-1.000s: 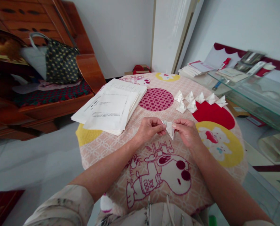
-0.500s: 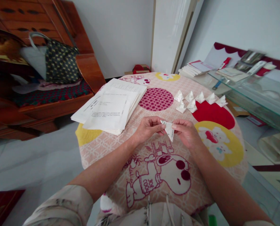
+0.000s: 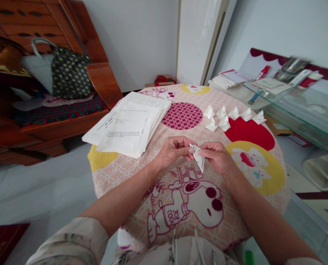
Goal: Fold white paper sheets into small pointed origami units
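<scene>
Between my two hands is a small folded paper triangle (image 3: 199, 159), white with printed text, one point hanging downward. My left hand (image 3: 177, 149) pinches its left corner between thumb and fingers. My right hand (image 3: 215, 154) grips the right side the same way, thumb on top. Beyond my right hand, several folded paper pieces (image 3: 234, 114) stand in two rows on the tablecloth. To the left lies a stack of printed paper sheets (image 3: 128, 127).
A patterned cloth covers the round table (image 3: 142, 191). At the right stands a glass shelf unit (image 3: 299, 106) bearing papers and metal bowls. A wooden bench (image 3: 106, 84) with a dark patterned bag (image 3: 70, 71) is at the left.
The paper triangle has tilted, its lower point now a little lower. My right hand has shifted slightly left and down along its edge; my left hand stays nearly still.
</scene>
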A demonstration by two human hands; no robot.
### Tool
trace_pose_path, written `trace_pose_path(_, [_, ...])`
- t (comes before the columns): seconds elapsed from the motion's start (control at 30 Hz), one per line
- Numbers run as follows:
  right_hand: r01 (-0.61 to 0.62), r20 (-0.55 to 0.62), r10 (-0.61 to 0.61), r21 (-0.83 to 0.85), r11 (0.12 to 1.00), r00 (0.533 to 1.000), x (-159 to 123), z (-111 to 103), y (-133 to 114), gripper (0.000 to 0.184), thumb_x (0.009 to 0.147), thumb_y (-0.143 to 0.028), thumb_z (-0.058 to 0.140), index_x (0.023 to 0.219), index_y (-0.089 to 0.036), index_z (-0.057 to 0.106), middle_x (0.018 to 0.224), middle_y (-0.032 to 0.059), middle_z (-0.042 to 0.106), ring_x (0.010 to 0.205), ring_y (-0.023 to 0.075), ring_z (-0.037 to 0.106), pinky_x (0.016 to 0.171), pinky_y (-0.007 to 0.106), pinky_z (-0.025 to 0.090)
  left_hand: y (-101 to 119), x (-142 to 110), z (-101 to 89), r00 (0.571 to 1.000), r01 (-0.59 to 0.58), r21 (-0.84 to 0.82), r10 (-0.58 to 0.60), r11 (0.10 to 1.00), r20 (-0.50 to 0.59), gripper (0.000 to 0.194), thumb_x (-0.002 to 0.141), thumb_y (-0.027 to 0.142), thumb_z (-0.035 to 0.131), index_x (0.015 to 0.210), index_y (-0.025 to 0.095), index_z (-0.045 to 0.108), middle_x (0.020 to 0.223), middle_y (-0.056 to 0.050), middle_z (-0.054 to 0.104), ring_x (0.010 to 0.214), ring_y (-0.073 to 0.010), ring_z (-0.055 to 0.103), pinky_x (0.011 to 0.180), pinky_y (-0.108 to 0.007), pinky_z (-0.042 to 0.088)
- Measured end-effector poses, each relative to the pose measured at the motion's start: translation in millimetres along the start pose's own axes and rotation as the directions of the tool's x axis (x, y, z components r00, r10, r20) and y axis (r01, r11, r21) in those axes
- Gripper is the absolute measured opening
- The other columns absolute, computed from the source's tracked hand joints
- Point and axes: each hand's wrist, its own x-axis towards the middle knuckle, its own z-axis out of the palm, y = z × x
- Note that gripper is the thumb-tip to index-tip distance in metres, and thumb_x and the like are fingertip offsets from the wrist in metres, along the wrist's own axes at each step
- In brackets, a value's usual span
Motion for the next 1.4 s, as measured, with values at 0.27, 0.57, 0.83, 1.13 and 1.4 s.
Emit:
trace_pose_path(0.27, [0.015,-0.008,-0.016,-0.076,0.997,1.000,1.1,-1.1,2.6,0.018,0.073,-0.035,0.076,0.064,-0.020,0.071,0.060,0.0025,0.066,0.054,0.0155,0.055,0.054,0.030,0.043,-1.3,0.1,-0.3,0.998,0.058,0.052,-0.057,0.997,-0.030,0.035,0.071,0.041,0.085,0.079,0.011,0.068,0.067,-0.004,0.072,0.057,-0.0102,0.066,0.058,-0.021,0.056])
trace_pose_path(0.57, [0.080,-0.010,-0.084,-0.233,0.969,0.996,-1.1,6.7,-5.4,0.024,0.081,-0.039,0.071,0.068,-0.020,0.068,0.061,0.0009,0.065,0.054,0.0142,0.054,0.052,0.028,0.042,-2.6,0.0,1.9,0.989,0.070,0.116,-0.054,0.991,-0.135,0.030,0.078,0.037,0.079,0.073,0.012,0.063,0.062,-0.005,0.071,0.050,-0.0106,0.065,0.052,-0.021,0.054])
trace_pose_path(0.83, [0.116,-0.065,-0.139,-0.278,0.953,0.988,-1.4,10.6,-3.5,0.032,0.087,-0.045,0.065,0.068,-0.019,0.064,0.059,-0.0011,0.057,0.052,0.0123,0.049,0.049,0.026,0.037,3.5,-0.3,-0.3,0.989,0.133,0.141,-0.123,0.981,-0.079,0.030,0.074,0.036,0.081,0.073,0.012,0.063,0.059,-0.003,0.068,0.049,-0.0103,0.063,0.049,-0.020,0.052])
trace_pose_path(1.13, [-0.005,0.051,0.013,-0.154,0.988,0.999,-4.0,8.5,-9.0,0.033,0.084,-0.044,0.067,0.064,-0.018,0.063,0.053,-0.0015,0.056,0.046,0.0103,0.045,0.043,0.024,0.033,1.5,0.3,-6.8,0.971,0.232,0.082,-0.236,0.969,0.036,0.029,0.072,0.034,0.082,0.077,0.011,0.065,0.058,-0.002,0.069,0.048,-0.0100,0.064,0.048,-0.018,0.051])
trace_pose_path(1.4, [-0.051,0.135,0.060,-0.065,0.997,0.989,-3.6,8.2,-6.5,0.031,0.085,-0.042,0.067,0.067,-0.017,0.064,0.057,-0.0012,0.059,0.047,0.0100,0.049,0.046,0.023,0.038,2.9,0.2,-7.2,0.965,0.247,0.019,-0.248,0.969,0.086,0.041,0.065,0.040,0.089,0.079,0.011,0.065,0.059,-0.003,0.069,0.047,-0.0108,0.064,0.047,-0.019,0.052])
